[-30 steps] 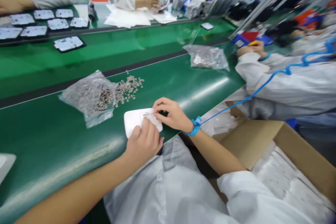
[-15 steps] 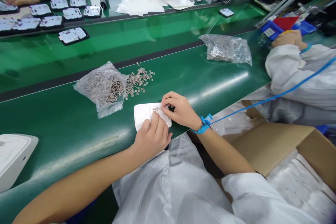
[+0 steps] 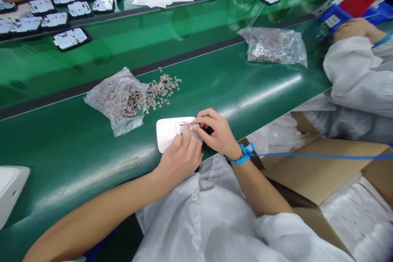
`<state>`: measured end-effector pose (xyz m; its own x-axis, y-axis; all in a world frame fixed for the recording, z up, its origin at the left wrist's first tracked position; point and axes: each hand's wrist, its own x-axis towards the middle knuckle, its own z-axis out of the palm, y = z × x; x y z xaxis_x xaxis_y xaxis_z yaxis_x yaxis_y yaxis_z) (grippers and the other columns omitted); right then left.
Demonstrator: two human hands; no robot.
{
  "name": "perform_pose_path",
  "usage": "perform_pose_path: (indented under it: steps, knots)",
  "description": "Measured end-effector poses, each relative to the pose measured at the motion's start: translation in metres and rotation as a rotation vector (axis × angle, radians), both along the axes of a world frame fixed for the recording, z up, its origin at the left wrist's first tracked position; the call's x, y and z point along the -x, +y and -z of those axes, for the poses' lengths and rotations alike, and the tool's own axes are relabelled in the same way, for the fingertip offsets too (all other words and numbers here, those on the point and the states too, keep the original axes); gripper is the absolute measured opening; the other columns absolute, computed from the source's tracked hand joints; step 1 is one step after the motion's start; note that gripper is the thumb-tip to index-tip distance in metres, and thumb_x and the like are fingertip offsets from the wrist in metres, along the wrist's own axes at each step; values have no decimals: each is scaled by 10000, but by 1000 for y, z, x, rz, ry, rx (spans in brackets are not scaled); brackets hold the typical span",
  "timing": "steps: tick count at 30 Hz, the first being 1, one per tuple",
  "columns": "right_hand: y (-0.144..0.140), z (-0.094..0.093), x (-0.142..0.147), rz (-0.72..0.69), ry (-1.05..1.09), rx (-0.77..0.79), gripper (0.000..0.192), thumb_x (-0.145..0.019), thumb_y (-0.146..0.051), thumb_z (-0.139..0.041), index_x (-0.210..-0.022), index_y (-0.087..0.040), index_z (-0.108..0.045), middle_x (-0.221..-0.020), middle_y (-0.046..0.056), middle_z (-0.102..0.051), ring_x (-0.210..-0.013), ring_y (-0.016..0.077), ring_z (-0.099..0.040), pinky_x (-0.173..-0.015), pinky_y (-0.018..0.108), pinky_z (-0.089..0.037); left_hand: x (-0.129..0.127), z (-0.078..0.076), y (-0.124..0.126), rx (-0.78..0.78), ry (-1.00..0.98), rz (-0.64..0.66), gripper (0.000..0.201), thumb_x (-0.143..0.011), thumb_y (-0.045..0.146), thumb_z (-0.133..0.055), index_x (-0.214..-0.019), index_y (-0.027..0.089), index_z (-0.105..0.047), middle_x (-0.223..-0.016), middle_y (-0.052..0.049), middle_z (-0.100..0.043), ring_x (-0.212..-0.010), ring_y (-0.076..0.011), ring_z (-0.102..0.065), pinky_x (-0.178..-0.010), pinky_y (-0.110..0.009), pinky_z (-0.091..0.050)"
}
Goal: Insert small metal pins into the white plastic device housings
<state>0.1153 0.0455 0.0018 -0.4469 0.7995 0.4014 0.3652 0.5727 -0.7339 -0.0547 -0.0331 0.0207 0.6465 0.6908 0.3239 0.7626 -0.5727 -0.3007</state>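
Both hands stay on one white casing (image 3: pixel 167 133): left hand (image 3: pixel 179 159) presses it, right hand (image 3: pixel 215 133) now pinches a small part; two parts bags (image 3: pixel 115 98).

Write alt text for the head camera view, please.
Both hands, left hand and right hand, press on a white plastic cover lying on a green conveyor belt. An open plastic bag beside it spills small metal parts.

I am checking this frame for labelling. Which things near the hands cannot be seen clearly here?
- Head view: the small part between the fingertips of the left hand and right hand is hidden by the fingers.
- The near right part of the white casing is covered by both hands.
- The loose metal parts are too small to identify.
- The white object is cut off by the left edge.
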Motion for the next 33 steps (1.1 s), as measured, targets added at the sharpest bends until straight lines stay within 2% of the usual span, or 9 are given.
perform_pose_path:
  steps: [3, 11, 21, 27, 30, 33]
  knots:
    - [-16, 9, -3, 54, 0, -92, 211, -987, -202, -575, -1132, -252, -721, -1134, 105, -626, -954, 215, -631, -819, 414, -569, 0, -3, 4, 0, 7, 53, 362, -1016, 302, -519, -1152, 20, -700, -1119, -200, -709, -1232, -369, -620, -894, -414, -469]
    - [-17, 16, -4, 37, -46, -202, 288, -994, -160, -561, -1221, -271, -698, -1191, 117, -640, -941, 212, -606, -806, 417, -584, 0, -1, 7, -35, 11, 82, 362, -1006, 303, -532, -1124, 10, -708, -1087, -193, -713, -1194, -366, -641, -879, -420, -498]
    - [-18, 13, -5, 18, -121, -303, 253, -989, -141, -561, -1195, -216, -685, -1151, 143, -661, -916, 219, -592, -775, 410, -580, 0, 2, 7, -15, 14, 72, 407, -1011, 335, -528, -1148, -11, -695, -1116, -210, -709, -1198, -374, -637, -898, -414, -487]
    - [-17, 13, -2, 58, -117, -256, 178, -987, -163, -557, -1035, -217, -720, -1164, 134, -636, -899, 209, -588, -793, 420, -579, 1, 2, 5, -34, 19, 77, 441, -1027, 356, -493, -1155, -12, -700, -1121, -201, -713, -1184, -362, -643, -868, -404, -480]
    - [-16, 13, -1, 54, -115, -262, 170, -985, -154, -552, -1027, -207, -708, -1161, 138, -634, -874, 204, -589, -799, 419, -576, 1, 1, 6, -21, 16, 61, 428, -1030, 353, -486, -1140, 3, -708, -1109, -194, -713, -1179, -359, -642, -879, -415, -472]
    - [-15, 11, 0, 62, -64, -253, 144, -955, -136, -580, -1032, -203, -681, -1129, 132, -644, -966, 227, -618, -863, 423, -570, 1, 2, 5, -28, 15, 65, 423, -1026, 356, -501, -1159, 8, -700, -1123, -191, -710, -1196, -364, -631, -863, -412, -453]
